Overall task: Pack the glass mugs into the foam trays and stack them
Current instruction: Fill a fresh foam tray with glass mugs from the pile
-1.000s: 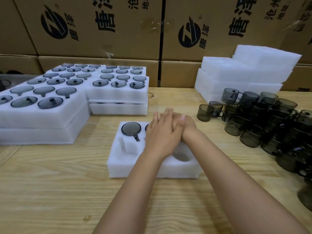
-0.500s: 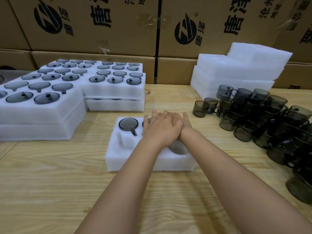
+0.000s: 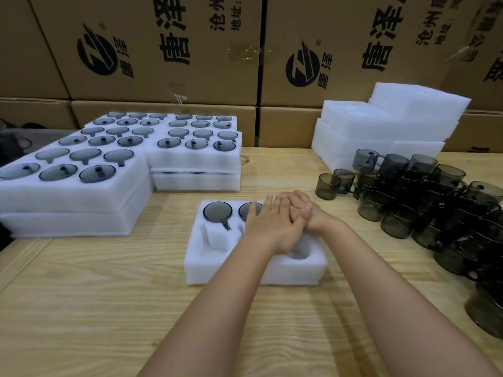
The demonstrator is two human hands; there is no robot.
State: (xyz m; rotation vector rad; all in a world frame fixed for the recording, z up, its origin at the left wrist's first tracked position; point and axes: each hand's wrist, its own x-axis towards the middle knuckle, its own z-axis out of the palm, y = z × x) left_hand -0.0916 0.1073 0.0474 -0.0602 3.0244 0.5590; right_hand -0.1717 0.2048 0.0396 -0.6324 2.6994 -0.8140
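A white foam tray [image 3: 226,270] lies on the wooden table in front of me. Two smoky glass mugs sit bottom-up in its far slots: one [image 3: 217,210] in full view, the other [image 3: 248,210] half covered by my fingers. My left hand [image 3: 272,227] lies flat, fingers straight, over the tray's middle. It overlaps my right hand [image 3: 313,213], which rests on the tray's far right part. Whatever lies under both palms is hidden. The near left slot and the near right slot [image 3: 299,253] show only foam.
Several loose glass mugs [image 3: 408,202] crowd the table's right side, up to its near right edge. Stacked foam trays filled with mugs [image 3: 81,191] stand at the left, another filled stack [image 3: 196,159] behind the tray. Foam trays [image 3: 381,126] pile at back right. Cardboard boxes [image 3: 168,50] wall off the back.
Both hands stay laid one over the other on the same part of the tray. More of my right hand now shows beside the left. The view has shifted slightly.
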